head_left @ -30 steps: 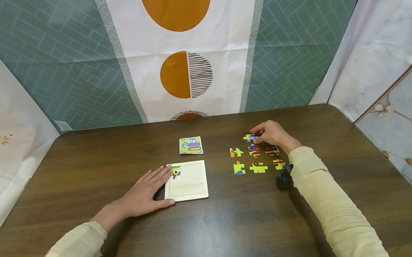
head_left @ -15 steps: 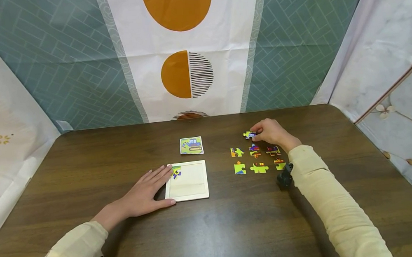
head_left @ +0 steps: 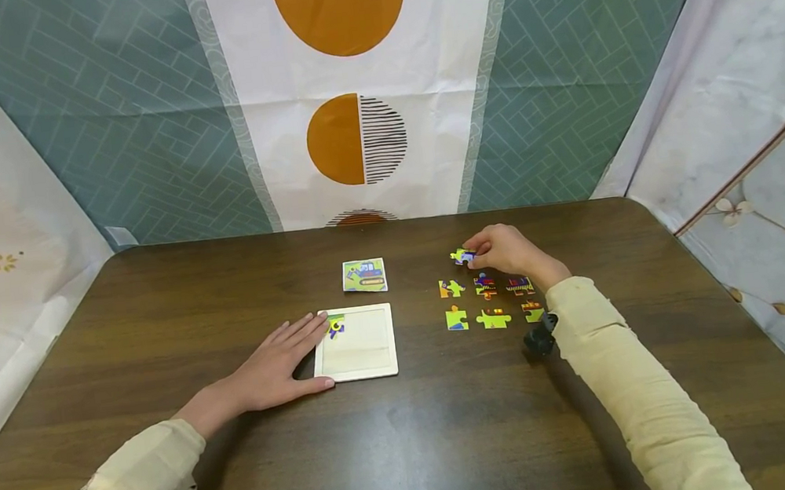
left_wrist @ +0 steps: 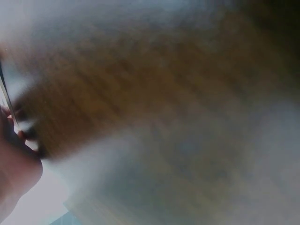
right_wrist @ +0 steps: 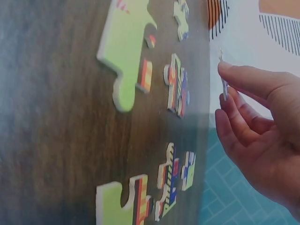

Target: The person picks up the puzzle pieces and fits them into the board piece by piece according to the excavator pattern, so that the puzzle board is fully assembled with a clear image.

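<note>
Right hand [head_left: 512, 252] pinches a jigsaw piece [head_left: 461, 256] near the far table edge [head_left: 426, 221].

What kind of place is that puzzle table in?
Maybe a curtained-off play corner indoors: there's a brown table, patterned cloth hanging behind it, and jigsaw pieces lying on top.

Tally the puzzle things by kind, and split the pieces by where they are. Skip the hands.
Loose pieces: 7, one seen only in the right wrist view
Held piece: 1
Piece in tray: 1
Tray: 1
Card: 1
Total: 11
</note>
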Demonstrator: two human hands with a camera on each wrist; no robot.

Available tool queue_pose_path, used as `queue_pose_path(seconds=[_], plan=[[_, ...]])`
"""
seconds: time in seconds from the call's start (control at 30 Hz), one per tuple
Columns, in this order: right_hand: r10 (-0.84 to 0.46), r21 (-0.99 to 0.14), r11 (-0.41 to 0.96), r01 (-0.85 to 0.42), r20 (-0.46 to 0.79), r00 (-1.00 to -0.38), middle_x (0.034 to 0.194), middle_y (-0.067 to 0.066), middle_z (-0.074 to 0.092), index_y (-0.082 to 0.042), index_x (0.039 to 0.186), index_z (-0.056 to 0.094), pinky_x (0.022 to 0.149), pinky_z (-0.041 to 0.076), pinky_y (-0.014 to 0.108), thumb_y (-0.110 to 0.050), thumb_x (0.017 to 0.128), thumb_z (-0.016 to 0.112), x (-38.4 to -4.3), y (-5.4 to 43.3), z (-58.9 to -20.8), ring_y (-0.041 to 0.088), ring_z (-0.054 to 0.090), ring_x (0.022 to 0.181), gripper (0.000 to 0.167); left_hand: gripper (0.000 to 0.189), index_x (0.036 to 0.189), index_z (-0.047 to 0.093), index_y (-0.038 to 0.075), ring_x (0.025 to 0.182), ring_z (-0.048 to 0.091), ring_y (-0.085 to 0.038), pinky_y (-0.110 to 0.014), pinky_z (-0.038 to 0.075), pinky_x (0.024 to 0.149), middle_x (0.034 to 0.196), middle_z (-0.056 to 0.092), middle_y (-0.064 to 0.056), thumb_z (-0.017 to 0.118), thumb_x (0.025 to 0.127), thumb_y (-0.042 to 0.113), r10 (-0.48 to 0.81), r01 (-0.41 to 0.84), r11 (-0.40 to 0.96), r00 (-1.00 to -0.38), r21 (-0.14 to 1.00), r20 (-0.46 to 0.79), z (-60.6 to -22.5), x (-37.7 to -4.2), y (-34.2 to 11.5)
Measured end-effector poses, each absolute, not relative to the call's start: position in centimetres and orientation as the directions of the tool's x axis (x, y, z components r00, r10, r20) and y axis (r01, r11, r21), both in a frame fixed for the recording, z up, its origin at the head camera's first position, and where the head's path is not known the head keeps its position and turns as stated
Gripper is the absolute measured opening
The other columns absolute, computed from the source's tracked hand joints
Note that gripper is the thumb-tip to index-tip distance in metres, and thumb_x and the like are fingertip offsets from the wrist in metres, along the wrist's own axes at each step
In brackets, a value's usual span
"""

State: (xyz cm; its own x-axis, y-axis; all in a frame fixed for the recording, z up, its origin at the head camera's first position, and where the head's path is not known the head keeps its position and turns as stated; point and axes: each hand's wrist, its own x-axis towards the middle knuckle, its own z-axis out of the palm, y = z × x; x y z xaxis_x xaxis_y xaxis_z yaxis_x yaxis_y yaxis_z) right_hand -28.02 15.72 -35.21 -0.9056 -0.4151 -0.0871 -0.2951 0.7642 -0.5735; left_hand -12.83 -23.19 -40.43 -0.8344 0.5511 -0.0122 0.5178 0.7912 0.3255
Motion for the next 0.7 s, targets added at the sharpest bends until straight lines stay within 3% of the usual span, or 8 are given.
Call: queue_pose_path(seconds=[0.4,0.7], plan=[[-0.429,-0.582,0.756,-0.301,-0.092,-0.899,0.111,0.018,0.058,0.003,0.119,0.066,0.08,0.052,0.038,-0.008,0.087,0.071,-26.6,14.5,-34.8,0.031,0.058,0.098,0.035,0.087,0.153,0.027,0.008,0.144,0.019,-0.032,-0.056,0.014,0.112,0.158,0.022,-0.009,0.053,0.09,0.063,0.552,0.518,0.788,-0.834,0.332,-0.009,-40.2,-12.8,-23.2],[-0.502,-0.585,0.728,-0.359,-0.097,-0.86,0.11,0.016,0.059,0.002,0.117,0.068,0.076,0.053,0.035,-0.009,0.086,0.071,-25.6,12.7,-34.8,0.028,0.059,0.095,0.033,0.086,0.153,0.028,0.007,0.144,0.02,-0.033,-0.056,0.015,0.112,0.158,0.023,-0.01,0.053,0.091,0.061,0.556,0.522,0.785,-0.831,0.332,-0.008,-40.1,-12.7,-23.1]])
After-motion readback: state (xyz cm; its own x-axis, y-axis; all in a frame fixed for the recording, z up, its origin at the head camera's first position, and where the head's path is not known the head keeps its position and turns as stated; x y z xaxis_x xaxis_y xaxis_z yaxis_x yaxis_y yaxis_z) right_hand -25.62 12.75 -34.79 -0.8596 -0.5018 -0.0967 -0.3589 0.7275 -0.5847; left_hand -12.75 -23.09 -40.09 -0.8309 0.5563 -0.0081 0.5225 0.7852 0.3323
